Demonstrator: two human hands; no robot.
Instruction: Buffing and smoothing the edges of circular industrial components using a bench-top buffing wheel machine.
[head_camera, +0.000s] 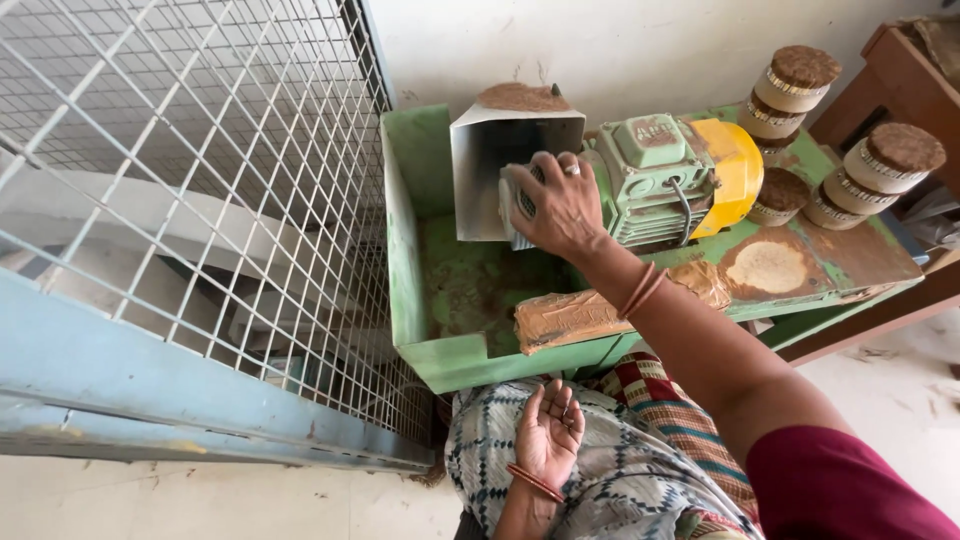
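The fingers of the right hand (565, 205) are curled together over a small pale ribbed part (520, 203) at the end of the green electric motor (655, 175), and that part is gripped from above; a ring is worn on one finger and thin bangles are seen at the wrist. The gripped part is set just beside a grey sheet-metal hopper (495, 170), which is open toward the camera and topped with a heap of brown fibrous dust. The motor, with its yellow end cap (735, 170), is mounted on a green metal bench (420, 300) whose left end is formed into a walled tray, dusted brown inside. A dust-caked flat block (575, 318) is laid across the bench's near edge, below the right forearm. The left hand (550, 432) is rested palm up in the lap on patterned cloth, its fingers loosely bent and slightly apart, with nothing held; a bangle is worn at its wrist. At the far right of the bench, several round spools (885, 160) capped with brown fibre are stacked, well apart from both hands. To the left, a white wire mesh panel (200, 170) in a pale blue frame is stood beside the bench.
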